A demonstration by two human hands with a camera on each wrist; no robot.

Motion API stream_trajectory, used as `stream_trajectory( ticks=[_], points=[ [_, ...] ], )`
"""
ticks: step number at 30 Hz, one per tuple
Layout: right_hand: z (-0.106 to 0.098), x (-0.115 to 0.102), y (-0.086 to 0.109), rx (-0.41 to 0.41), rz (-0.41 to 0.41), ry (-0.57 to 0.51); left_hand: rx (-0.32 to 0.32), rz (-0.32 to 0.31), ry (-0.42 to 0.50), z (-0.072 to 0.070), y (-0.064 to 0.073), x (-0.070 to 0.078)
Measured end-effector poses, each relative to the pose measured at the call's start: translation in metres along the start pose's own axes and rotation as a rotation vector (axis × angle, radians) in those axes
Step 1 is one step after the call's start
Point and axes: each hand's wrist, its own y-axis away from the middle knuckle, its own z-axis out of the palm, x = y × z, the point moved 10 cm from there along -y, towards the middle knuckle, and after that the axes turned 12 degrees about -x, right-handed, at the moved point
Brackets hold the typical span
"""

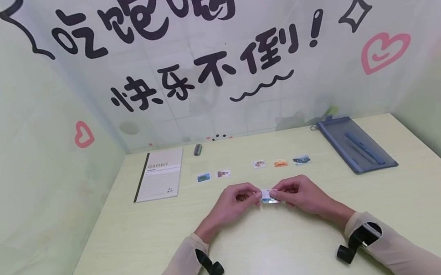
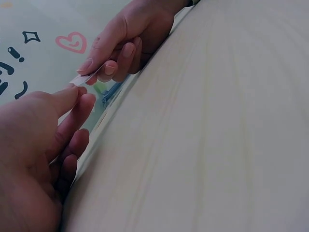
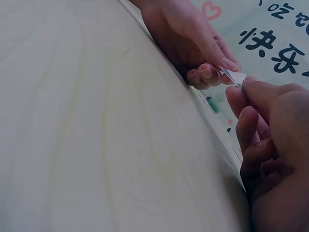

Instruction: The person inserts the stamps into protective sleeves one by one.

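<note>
Both hands meet over the table at the middle of the head view. Between them is a small stamp-like picture paper [image 1: 269,196], white above and blue toward its lower edge. My left hand [image 1: 237,202] pinches its left edge with thumb and fingertips. At the other edge, my right hand [image 1: 303,195] pinches it the same way. Both wrist views show the thin paper [image 2: 83,80] [image 3: 233,76] from its white side, tilted between the thumbs. Beyond the hands lie similar small picture papers: a blue-green one [image 1: 204,177], a patterned one [image 1: 223,173] and several to the right.
On the right side of that row are a pale one [image 1: 258,164], an orange one [image 1: 280,163] and a blue one [image 1: 302,160]. A notebook [image 1: 161,177] lies at the left, a small dark-green block [image 1: 197,149] near the back. A blue zip pouch [image 1: 355,146] holds pen-like items.
</note>
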Motion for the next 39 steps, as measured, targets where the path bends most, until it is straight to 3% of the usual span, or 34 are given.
stream_trajectory(
  ticks=[39],
  points=[
    [0.0013, -0.0013, -0.0004, -0.022, 0.011, 0.008, -0.009, 0.007, 0.000, 0.0004, -0.0011, 0.0028]
  ],
)
